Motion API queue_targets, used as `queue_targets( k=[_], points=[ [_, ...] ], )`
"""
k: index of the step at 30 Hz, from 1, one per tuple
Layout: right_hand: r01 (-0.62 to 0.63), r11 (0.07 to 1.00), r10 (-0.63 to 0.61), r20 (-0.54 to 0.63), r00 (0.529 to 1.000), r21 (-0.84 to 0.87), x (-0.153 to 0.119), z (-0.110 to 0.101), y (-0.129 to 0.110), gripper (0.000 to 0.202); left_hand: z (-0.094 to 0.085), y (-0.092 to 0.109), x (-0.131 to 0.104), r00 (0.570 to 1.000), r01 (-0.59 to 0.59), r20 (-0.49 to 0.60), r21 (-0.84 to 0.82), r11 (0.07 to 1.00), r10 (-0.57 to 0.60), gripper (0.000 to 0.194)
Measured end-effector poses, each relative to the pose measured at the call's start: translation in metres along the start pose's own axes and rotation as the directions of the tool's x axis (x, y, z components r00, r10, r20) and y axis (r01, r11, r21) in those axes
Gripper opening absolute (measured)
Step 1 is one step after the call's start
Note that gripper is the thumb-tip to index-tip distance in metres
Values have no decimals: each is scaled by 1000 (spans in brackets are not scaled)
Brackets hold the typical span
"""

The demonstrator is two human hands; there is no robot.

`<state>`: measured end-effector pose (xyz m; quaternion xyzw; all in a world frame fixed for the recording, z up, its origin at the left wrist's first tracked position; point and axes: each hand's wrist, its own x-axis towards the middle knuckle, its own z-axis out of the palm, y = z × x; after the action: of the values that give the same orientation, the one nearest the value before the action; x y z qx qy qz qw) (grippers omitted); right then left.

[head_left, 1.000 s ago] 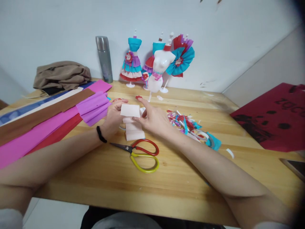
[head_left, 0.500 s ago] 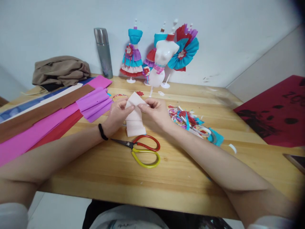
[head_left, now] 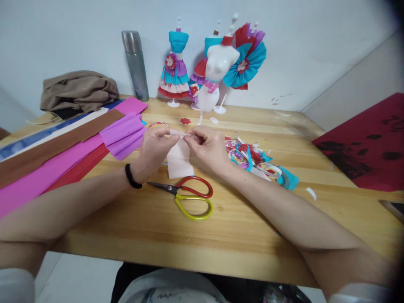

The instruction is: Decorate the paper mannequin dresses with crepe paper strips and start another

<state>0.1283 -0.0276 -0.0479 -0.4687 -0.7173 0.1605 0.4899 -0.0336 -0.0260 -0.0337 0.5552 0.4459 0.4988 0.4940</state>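
Observation:
Between my two hands is a pale pink strip of crepe paper [head_left: 179, 162], its lower part hanging down to the wooden table. My left hand [head_left: 156, 147] pinches the strip's upper left edge. The upper right edge is pinched by my right hand [head_left: 206, 145], close beside the left fingertips. The top of the strip is partly hidden by the fingers. Just below the paper lies a pair of scissors [head_left: 183, 195] with one red and one yellow handle, blades pointing left. A small red paper flower [head_left: 185, 120] lies behind my hands.
Coloured crepe sheets [head_left: 57, 155] cover the table's left side. Paper scraps [head_left: 252, 155] are heaped to the right. A bare white mannequin [head_left: 217, 63] and paper-dressed ones [head_left: 175, 71] stand by the wall, near a flask [head_left: 135, 67]. A red panel [head_left: 369, 147] is at far right.
The strip's upper part, a raised pointed corner before, now shows as a thin edge stretched between my fingertips. Both hands stay at nearly the same place, and the view has shifted slightly.

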Motion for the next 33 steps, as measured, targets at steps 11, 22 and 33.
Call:
queue_targets(
  k=[11, 22, 33],
  points=[
    [-437, 703, 413, 179, 893, 561, 3, 6, -2, 21, 1, 3, -5, 999, -47, 4, -17, 999, 47, 16],
    [-505, 460, 467, 284, 837, 730, 1, 14, 5, 23, 1, -6, -1, 998, 13, 57, -29, 999, -11, 14],
    [-455, 371, 486, 249, 838, 810, -1, 19, 4, 31, -1, -9, 1, 999, -27, 39, -108, 994, 31, 15]
  ],
)
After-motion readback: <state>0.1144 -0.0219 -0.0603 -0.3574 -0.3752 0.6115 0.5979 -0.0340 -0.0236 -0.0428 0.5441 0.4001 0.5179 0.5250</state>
